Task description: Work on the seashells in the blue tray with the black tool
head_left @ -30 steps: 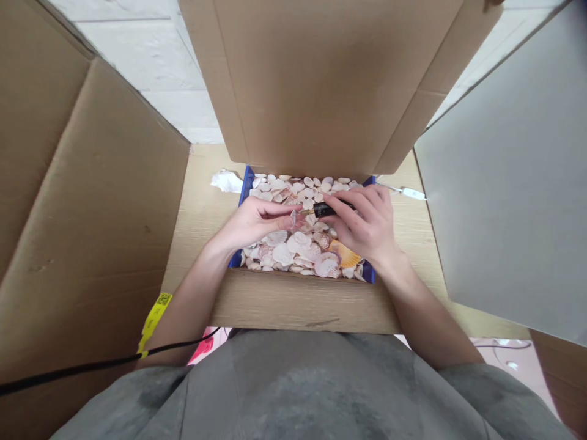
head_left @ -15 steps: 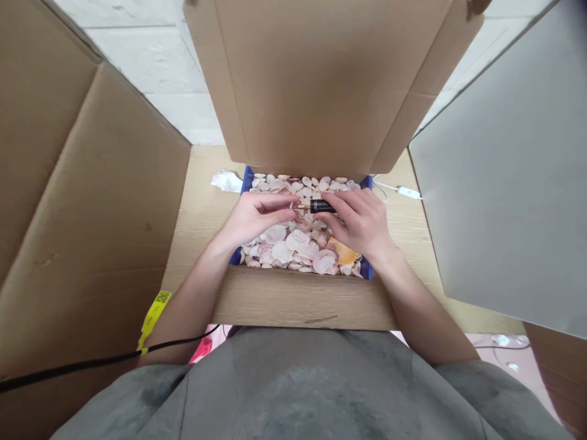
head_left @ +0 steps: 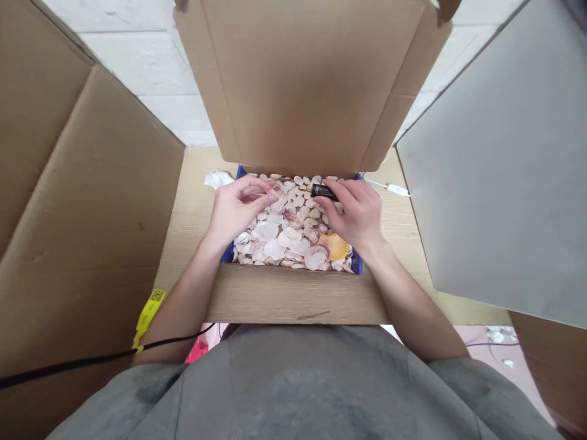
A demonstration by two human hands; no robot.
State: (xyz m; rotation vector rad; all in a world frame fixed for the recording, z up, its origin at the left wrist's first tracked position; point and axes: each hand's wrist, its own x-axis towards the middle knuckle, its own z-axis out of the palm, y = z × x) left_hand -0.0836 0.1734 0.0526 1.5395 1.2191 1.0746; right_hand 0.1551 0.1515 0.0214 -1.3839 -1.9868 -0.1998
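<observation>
My right hand (head_left: 360, 214) is closed around a small black hand drill (head_left: 323, 192), its brass-coloured chuck and thin bit pointing left. With thumb and fingertips my left hand (head_left: 233, 206) pinches a small pale seashell (head_left: 274, 190), mostly hidden by the fingers. A gap separates the drill's tip from that shell. Both hands are above a shallow box with blue side walls (head_left: 228, 252), full of loose seashells (head_left: 290, 237). A large orange scallop shell (head_left: 337, 246) lies at the box's front right.
An upright cardboard flap (head_left: 302, 85) stands behind the box. Cardboard (head_left: 92, 183) walls the left side and a grey panel (head_left: 504, 171) the right. Crumpled white tissue (head_left: 217, 179) and a cable with a white inline switch (head_left: 397, 190) lie on the wooden table (head_left: 298, 296).
My hands have moved apart. The left hand has drawn the small shell off to the left, away from the bit, and the drill is now tilted slightly upward at its tip.
</observation>
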